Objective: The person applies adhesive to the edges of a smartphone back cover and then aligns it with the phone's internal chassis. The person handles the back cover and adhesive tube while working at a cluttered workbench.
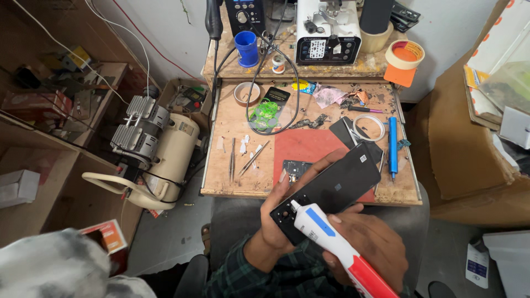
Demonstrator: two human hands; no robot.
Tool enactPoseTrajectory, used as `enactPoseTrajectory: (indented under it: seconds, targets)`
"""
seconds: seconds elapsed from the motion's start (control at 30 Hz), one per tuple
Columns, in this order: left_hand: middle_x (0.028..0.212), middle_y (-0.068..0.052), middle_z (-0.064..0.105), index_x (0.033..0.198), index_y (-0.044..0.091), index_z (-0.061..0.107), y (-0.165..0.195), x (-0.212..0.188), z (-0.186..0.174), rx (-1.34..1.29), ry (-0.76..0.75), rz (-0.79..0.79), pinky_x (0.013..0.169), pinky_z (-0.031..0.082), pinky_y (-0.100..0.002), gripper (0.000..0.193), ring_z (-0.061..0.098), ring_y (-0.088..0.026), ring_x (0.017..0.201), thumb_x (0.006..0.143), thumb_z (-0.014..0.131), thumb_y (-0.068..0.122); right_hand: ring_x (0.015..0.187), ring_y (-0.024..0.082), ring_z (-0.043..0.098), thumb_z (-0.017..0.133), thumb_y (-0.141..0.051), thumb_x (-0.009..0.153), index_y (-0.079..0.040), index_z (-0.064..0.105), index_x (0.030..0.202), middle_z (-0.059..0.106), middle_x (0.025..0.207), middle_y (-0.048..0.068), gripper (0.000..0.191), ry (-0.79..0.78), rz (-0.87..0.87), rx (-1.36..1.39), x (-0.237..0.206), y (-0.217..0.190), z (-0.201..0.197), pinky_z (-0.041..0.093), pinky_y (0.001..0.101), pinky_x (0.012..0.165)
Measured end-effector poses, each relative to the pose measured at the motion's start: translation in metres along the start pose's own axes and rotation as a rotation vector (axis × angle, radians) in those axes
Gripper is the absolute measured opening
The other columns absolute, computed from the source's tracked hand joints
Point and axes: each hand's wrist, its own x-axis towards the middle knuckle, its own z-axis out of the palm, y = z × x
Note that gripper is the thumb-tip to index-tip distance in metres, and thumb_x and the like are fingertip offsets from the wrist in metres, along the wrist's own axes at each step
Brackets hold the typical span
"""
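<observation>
My left hand [276, 229] grips a black phone [337, 185] by its lower end, back side up, held tilted over the front edge of a wooden workbench [243, 185]. My right hand [367, 245] holds a white tube with a blue stripe and red end [331, 240]. The tube's nozzle touches the phone's lower corner near the camera holes. A small circuit board [295, 167] lies on a red mat [303, 146] just beyond the phone.
Tweezers [232, 160] and a metal probe [255, 158] lie left of the mat. A blue pen-shaped tool [392, 144], white cable coil [369, 127], tape rolls [404, 54], blue cup [247, 48] and a white machine [328, 33] stand further back. A cream air compressor [154, 160] sits left; cardboard boxes [469, 143] right.
</observation>
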Motion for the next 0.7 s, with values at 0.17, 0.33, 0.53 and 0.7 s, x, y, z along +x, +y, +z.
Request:
enactPoseTrajectory:
  seconds: [0.17,0.33,0.53,0.7]
  targets:
    - [0.169,-0.019,0.029,0.167,-0.002,0.014,-0.003,0.0,-0.003,-0.017,-0.002,0.011,0.126,0.032,-0.059,0.097,0.037,-0.033,0.153,0.101,0.035,0.066,0.086,0.028,0.076,0.073,-0.021,0.091,0.003,0.064,0.115,0.074,0.096,0.013,0.035,-0.072,-0.045,-0.017,0.003,0.01,-0.01,0.062,0.0387,0.079]
    - [0.167,-0.022,0.032,0.169,-0.003,0.016,-0.005,-0.003,-0.007,-0.046,0.003,-0.008,0.128,0.031,-0.056,0.098,0.041,-0.033,0.15,0.103,0.038,0.067,0.086,0.029,0.076,0.074,-0.022,0.09,0.0,0.065,0.114,0.074,0.095,0.014,0.034,-0.008,0.014,-0.012,0.0,0.004,-0.005,0.061,0.0379,0.078]
    - [0.167,-0.02,0.034,0.167,-0.004,0.017,-0.005,-0.002,-0.008,-0.087,-0.025,0.008,0.128,0.034,-0.049,0.096,0.042,-0.031,0.15,0.103,0.039,0.064,0.088,0.03,0.076,0.074,-0.022,0.09,0.002,0.064,0.114,0.073,0.095,0.015,0.036,-0.028,-0.013,-0.049,0.001,0.005,-0.007,0.061,0.0387,0.079]
    - [0.168,-0.021,0.032,0.167,-0.005,0.016,-0.004,-0.003,-0.008,-0.066,0.015,-0.003,0.128,0.031,-0.043,0.096,0.039,-0.031,0.152,0.104,0.037,0.065,0.089,0.028,0.077,0.071,-0.017,0.094,0.003,0.063,0.117,0.075,0.096,0.014,0.031,-0.04,0.01,0.022,0.004,0.007,-0.013,0.062,0.0375,0.08]
